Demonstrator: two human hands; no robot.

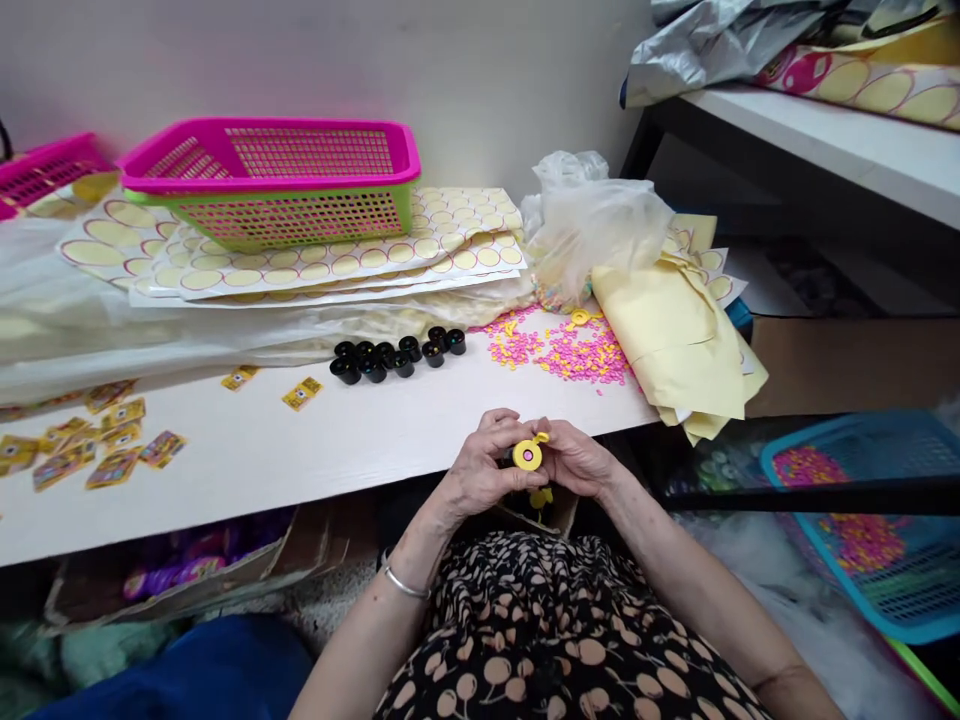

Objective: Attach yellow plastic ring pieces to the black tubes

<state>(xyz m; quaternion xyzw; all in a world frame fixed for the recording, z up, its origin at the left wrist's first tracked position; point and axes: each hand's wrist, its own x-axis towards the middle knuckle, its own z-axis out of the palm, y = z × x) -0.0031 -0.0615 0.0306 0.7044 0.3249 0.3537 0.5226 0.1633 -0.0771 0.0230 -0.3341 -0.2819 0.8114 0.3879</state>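
Close to my body, just off the table's front edge, my left hand (pixel 486 465) is closed around a small yellow round cap (pixel 518 462) with a pink centre. From the other side my right hand (pixel 576 459) has its fingers closed against the same cap, beside a small yellow tab that sticks up. What lies behind the cap inside my fingers is mostly hidden. Several small black cylinders (pixel 373 371) stand grouped on the table beyond my hands. Pink and yellow bits (pixel 581 355) are heaped to their right, with another yellow round piece (pixel 580 317) among them.
A pink and green basket (pixel 292 215) rests on sticker sheets (pixel 465 262). Small yellow printed cards (pixel 112 467) lie on the white table (pixel 247 450) at left. Plastic bags (pixel 600 215) and yellow paper (pixel 667 335) sit at right. Below are a cardboard box (pixel 300 560) and a blue basket (pixel 922 620).
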